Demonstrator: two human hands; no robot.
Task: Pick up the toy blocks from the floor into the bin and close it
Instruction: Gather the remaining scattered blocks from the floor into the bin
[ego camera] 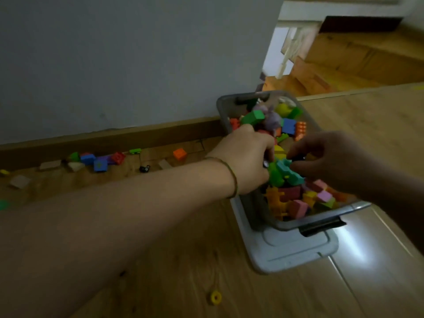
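A grey bin [226, 104] with black handles stands on the wooden floor, heaped with coloured toy blocks. Its grey lid [286, 255] lies under it, sticking out toward me. Both hands are over the middle of the bin. My left hand [247, 157], with a thin band at the wrist, curls its fingers down round a green block [274, 175]. My right hand [325, 157] pinches a teal block [290, 172] right beside it. Several loose blocks lie along the baseboard at left, among them an orange block [179, 154], a red block [118, 157] and a blue block [99, 165].
A grey wall with a brown baseboard [114, 137] runs behind the bin. Near it lie a small black toy [144, 168] and beige blocks [49, 165]. A yellow ring [215, 297] lies on the floor close to me. A doorway opens at the upper right.
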